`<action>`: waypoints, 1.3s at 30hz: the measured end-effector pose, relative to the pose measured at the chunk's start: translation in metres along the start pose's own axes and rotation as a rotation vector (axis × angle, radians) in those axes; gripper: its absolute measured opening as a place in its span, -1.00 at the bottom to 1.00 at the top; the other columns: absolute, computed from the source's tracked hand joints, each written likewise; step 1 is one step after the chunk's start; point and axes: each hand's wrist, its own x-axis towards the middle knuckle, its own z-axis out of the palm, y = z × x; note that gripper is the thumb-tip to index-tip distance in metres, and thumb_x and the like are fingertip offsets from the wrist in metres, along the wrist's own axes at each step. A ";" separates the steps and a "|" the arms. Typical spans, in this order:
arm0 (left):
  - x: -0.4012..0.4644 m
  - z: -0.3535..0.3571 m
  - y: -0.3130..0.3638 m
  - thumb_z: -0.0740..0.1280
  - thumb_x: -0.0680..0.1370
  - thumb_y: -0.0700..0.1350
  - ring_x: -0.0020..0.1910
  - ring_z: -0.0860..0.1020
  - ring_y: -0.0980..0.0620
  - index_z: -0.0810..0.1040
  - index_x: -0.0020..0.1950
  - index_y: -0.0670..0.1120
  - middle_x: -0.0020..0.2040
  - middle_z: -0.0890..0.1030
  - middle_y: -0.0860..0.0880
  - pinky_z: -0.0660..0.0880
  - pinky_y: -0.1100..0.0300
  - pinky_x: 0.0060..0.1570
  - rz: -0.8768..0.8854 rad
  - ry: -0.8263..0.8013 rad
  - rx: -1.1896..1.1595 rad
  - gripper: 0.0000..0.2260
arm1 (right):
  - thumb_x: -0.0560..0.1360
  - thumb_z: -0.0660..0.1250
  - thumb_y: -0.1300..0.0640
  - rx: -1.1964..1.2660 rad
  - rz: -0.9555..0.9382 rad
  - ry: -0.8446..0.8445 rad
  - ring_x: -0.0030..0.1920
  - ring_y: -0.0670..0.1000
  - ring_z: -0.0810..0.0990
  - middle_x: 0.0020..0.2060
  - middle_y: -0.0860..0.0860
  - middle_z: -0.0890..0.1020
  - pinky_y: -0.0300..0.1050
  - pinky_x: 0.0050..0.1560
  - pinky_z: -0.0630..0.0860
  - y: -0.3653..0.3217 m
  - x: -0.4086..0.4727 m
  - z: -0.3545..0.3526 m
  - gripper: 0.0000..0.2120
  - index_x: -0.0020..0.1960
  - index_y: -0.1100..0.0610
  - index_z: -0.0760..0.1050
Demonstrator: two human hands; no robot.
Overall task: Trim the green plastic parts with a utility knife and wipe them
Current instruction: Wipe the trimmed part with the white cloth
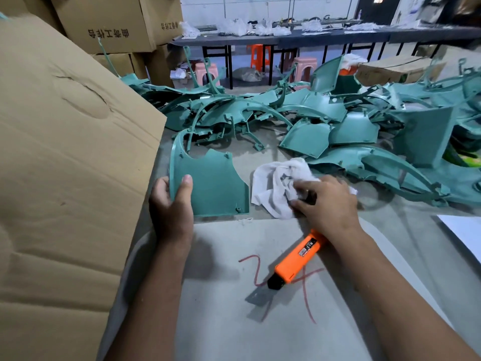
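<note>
The left hand [170, 204] grips one green panel [212, 185] by its edge, left of centre on the worktop [234, 321]; the right hand [329, 201] pinches the white rag [276, 183] just beside it, so this piece looks to be at the wiping step; the utility knife [296, 261] lies unheld (blade out) under that wrist; the large pile of green parts [325, 118] across the upper frame suggests most work remains

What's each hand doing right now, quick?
Left hand: grips the edge of the green plastic part, thumb on top.
Right hand: pinches the white cloth; the orange utility knife runs under the wrist, grip unclear.
</note>
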 end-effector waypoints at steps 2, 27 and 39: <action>-0.005 0.004 -0.003 0.39 0.45 0.03 -0.08 0.65 -0.14 0.56 -0.03 -0.13 -0.08 0.69 -0.10 0.63 -0.12 -0.05 0.043 -0.067 -0.009 -0.76 | 0.49 0.52 0.16 0.141 -0.069 0.098 0.12 0.16 0.60 0.02 0.02 0.66 -0.07 0.09 0.48 0.004 0.003 0.000 -0.79 0.11 -0.02 0.74; -0.041 0.032 -0.001 0.47 0.48 -0.18 0.07 0.70 -0.20 0.68 0.14 -0.07 0.10 0.72 -0.14 0.66 -0.02 -0.08 -0.128 -0.600 -0.518 -0.77 | 0.59 0.44 0.24 1.369 -0.014 0.112 0.00 0.10 0.73 -0.01 0.04 0.75 0.04 -0.01 0.69 -0.040 -0.022 -0.007 -0.83 0.17 0.14 0.61; -0.032 0.026 -0.013 0.40 0.50 -0.23 0.23 0.62 -0.28 0.62 0.25 -0.24 0.20 0.66 -0.25 0.52 -0.17 0.27 -0.197 -0.683 -0.524 -0.68 | 0.69 0.25 -0.01 0.668 -0.139 0.597 -0.27 -0.21 0.43 -0.24 -0.14 0.54 -0.43 -0.19 0.32 -0.010 -0.009 -0.016 -0.72 0.05 0.19 0.59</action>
